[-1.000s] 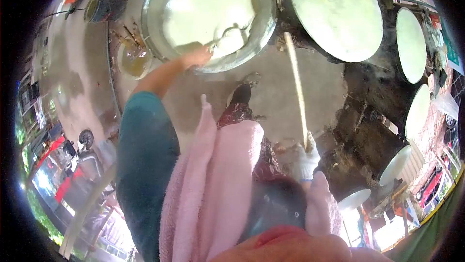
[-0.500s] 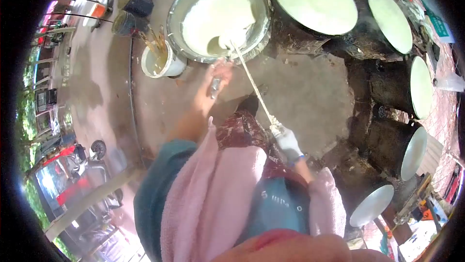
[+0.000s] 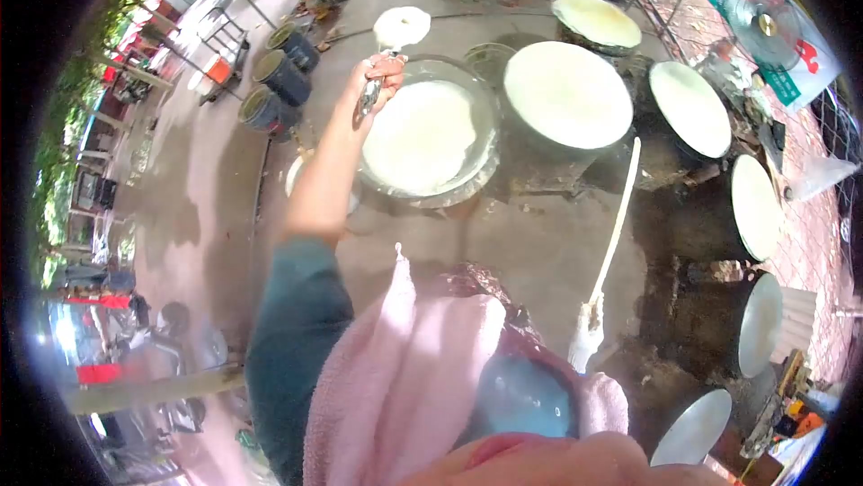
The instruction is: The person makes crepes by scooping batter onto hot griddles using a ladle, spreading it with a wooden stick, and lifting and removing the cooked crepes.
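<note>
the left hand (image 3: 385, 74) is closed around the handle of a ladle (image 3: 401, 29), whose white-coated head sits just beyond the knuckles. beside that hand, to its right, is a wide basin (image 3: 489, 131) of white liquid (image 3: 421, 140). the gloved right hand (image 3: 587, 335) is wrapped around the near end of a pale stick (image 3: 618, 225), pointing away from it; round white tops (image 3: 568, 95) curve ahead and rightward.

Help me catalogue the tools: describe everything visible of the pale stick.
The pale stick is long, slender and nearly straight, and looks wooden. The gloved right hand grips its near end; the rest extends forward, angled slightly rightward, its far tip apparently touching nothing. Finer surface detail is too small to tell.
</note>
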Motion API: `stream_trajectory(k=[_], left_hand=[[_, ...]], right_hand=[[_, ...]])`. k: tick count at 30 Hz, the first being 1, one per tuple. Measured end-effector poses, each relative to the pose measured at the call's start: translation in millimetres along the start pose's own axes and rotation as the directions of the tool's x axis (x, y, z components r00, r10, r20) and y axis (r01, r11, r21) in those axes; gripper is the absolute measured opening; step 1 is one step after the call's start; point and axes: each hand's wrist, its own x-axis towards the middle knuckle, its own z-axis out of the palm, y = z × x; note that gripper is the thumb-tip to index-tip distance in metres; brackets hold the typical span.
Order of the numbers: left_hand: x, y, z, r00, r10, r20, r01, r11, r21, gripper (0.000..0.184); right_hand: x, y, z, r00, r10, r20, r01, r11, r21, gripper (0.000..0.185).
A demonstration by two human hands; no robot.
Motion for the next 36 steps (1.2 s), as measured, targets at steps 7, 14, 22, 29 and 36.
stream_trajectory(k=[7,14,22,29,36], left_hand=[[1.3,-90.1,73.5,0.988,0.119,0.094,-0.15,0.689,0.709,0.031],[78.0,-223.4,172.6,0.832,-0.504,0.231,0.25,0.713,0.655,0.029],[66.6,-474.3,387.2,0.43,-0.893,0.135,0.482,0.354,0.801,0.028],[-21.3,-686.7,572.5,0.437,-0.838,0.328,-0.158,0.287,0.945,0.027],[9.9,-895.6,678.0,-0.044,-0.987,0.152,0.509,0.109,0.854,0.031]], right_hand=[[23.2,-0.1,-17.5,0.942,0.164,-0.291,-0.14,0.985,0.101,0.048],[16.6,26.9,-84.7,0.837,0.153,-0.526,-0.16,0.987,0.032,0.053],[-21.2,19.6,-244.5,0.514,0.36,-0.779,-0.114,0.928,0.354,0.055],[-1.5,-8.7,-419.2,0.346,0.494,-0.798,-0.08,0.863,0.5,0.048],[96.0,7.1,-530.7,0.395,0.402,-0.826,0.217,0.833,0.509,0.046]])
